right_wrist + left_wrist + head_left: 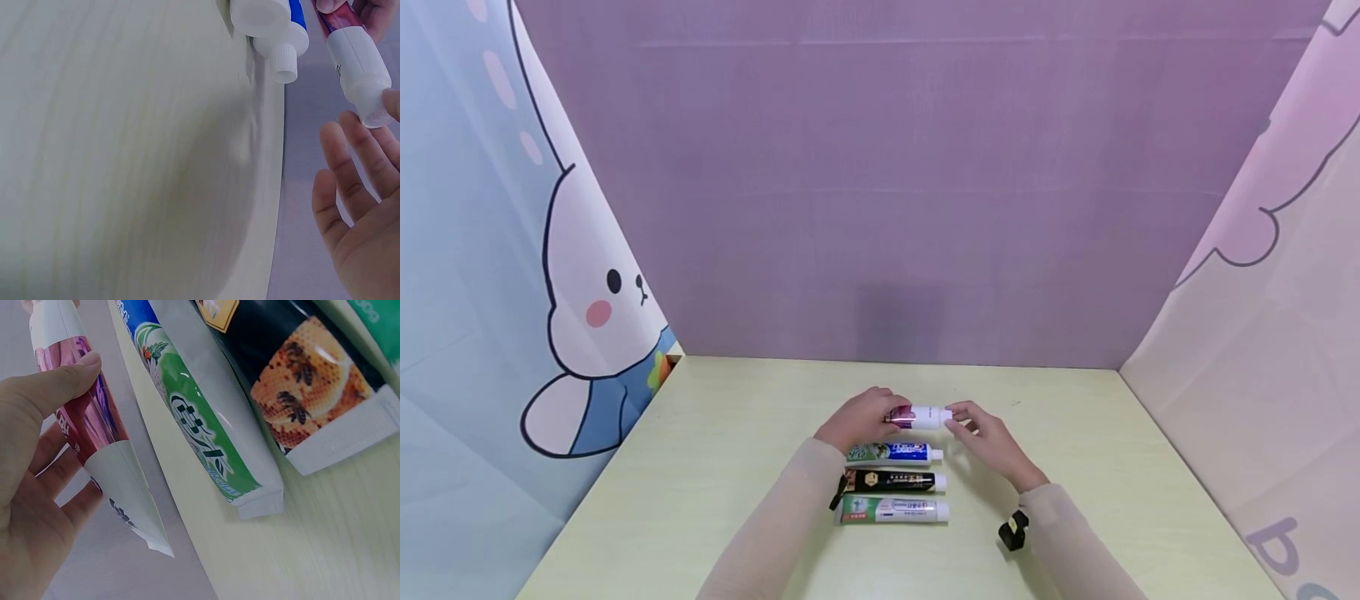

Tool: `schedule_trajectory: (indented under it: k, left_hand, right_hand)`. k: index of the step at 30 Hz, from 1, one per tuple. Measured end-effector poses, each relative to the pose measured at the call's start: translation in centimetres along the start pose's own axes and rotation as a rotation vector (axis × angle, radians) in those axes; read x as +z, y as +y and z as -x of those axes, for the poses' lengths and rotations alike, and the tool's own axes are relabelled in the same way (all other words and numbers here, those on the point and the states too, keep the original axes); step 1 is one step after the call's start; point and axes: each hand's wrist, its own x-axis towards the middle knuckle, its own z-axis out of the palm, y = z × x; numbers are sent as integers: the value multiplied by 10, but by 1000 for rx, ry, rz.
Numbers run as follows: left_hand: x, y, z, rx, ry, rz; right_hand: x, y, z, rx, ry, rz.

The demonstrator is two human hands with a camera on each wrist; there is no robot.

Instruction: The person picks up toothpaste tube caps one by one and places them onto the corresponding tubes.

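Note:
A toothpaste tube (925, 417), purple-red and white with a white cap, is held level above the far side of the row on the table. My left hand (867, 417) grips its body, with the thumb across the red band in the left wrist view. At the other end, the thumb and a finger of my right hand (994, 442) pinch the white cap (374, 111), while the other fingers spread loosely. Just nearer than the held tube lies a blue and green toothpaste tube (895, 452), partly covered by my left sleeve.
A black toothpaste tube (898, 482) and a green and white one (895, 509) lie parallel in the row, caps to the right. The pale wooden table (760, 400) meets a purple backdrop (880, 208). Printed cloths (460, 333) hang on both sides.

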Motion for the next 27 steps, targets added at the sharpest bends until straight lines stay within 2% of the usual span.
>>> schedule_trajectory:
  k: [8, 12, 21, 27]
  left_hand:
    - [1, 0, -1, 22, 5, -8]
    - [2, 1, -1, 21, 3, -15]
    - [1, 1, -2, 3, -2, -24]
    - [2, -1, -4, 14, 2, -38]
  right_hand:
    - [-1, 0, 0, 60, -17, -6]
    - [-1, 1, 1, 60, -10, 4]
    - [-3, 4, 0, -101, 1, -61]
    - [-4, 4, -1, -104, 23, -28]
